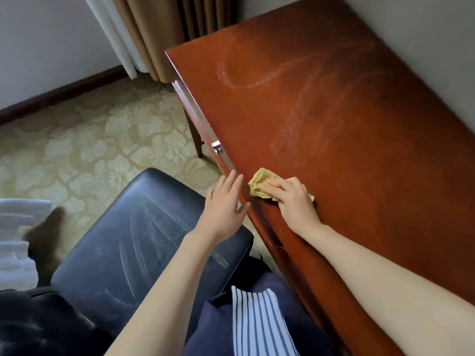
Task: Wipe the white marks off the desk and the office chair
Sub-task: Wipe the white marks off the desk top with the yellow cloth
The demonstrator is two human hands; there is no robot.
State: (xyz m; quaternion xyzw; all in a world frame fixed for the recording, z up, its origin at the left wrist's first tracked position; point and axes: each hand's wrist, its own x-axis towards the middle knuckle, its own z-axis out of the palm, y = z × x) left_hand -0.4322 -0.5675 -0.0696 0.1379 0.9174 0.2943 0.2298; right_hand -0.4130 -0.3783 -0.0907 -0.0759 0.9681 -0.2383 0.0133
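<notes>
Red-brown desk (359, 150) streaked with white marks (246, 84); crumpled yellow cloth (257, 182) at near edge; black chair seat (144, 240) also streaked

Lit softly and rather dimly, apparently from the curtain (159, 34) side, with a pale sheen across the far end of the desk (359, 150) and a dull gleam on the chair seat (144, 227). Darkens toward the desk's right and near parts, with only a faint, soft-edged shadow under the right hand (293, 199). Looks slightly soft throughout, bends straight edges toward the frame borders, and smears the white fabric (15, 240) and dark shape (48, 227) at the left edge into blur.
</notes>
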